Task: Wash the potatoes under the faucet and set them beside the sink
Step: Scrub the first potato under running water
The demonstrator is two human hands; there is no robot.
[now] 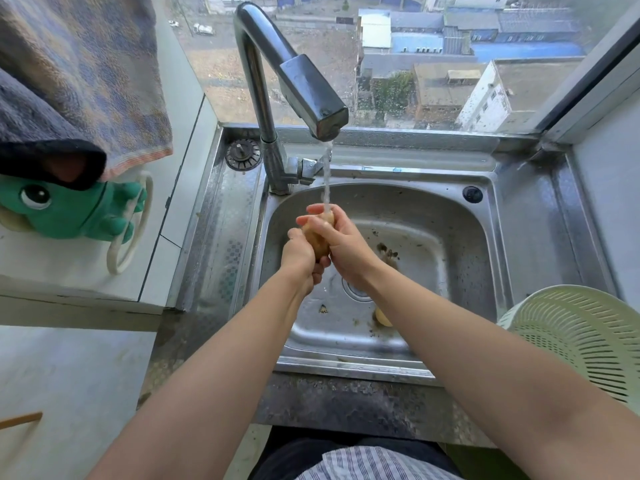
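Two hands curl round one potato in the stream from the faucet: left hand beneath, right hand over. Best to turn it, rubbing every side.

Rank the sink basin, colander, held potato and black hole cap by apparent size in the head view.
1. sink basin
2. colander, though cropped and nearer the camera, so unsure
3. potato, partly hidden in the left hand and right hand
4. black cap

Spotted window behind, daylight in; blue rooftops below. White ledge left, towels over green frog toy. Dark speckled counter in front.
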